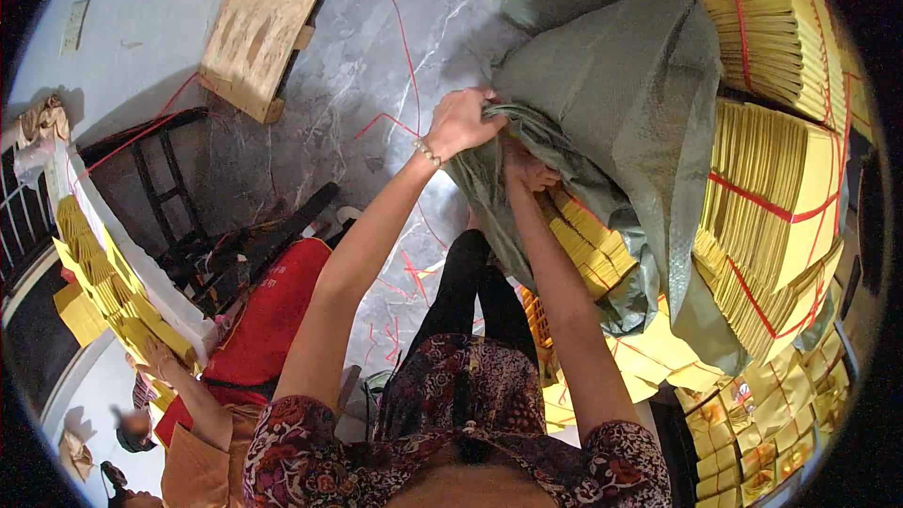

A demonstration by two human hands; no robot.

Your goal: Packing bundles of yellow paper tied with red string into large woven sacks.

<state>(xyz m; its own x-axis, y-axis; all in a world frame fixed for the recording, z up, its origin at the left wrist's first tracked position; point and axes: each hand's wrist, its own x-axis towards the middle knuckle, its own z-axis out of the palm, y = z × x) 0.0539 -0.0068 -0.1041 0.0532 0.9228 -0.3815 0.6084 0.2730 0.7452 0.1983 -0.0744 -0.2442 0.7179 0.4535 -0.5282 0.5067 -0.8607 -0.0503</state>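
Left grip (461, 122) clenched on gathered rim of green sack (611, 75); right grip (530, 169) at sack mouth, partly under cloth (fingers curled, but cannot tell on what). Yellow bundles (593, 249) show at mouth. Sack sits front right, just beside red-tied stacks (767, 183). Cloth looks soft, thin, perhaps slippery; filled body likely heavy. Best hold: bunched rim, both sides.

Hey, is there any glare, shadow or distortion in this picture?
Head view: glare on the floor beside the green bag, and a shadow on the wall by the wooden board; also in the head view, the right hand looks dimmer than the left hand; head view again, a curved black fisheye rim.
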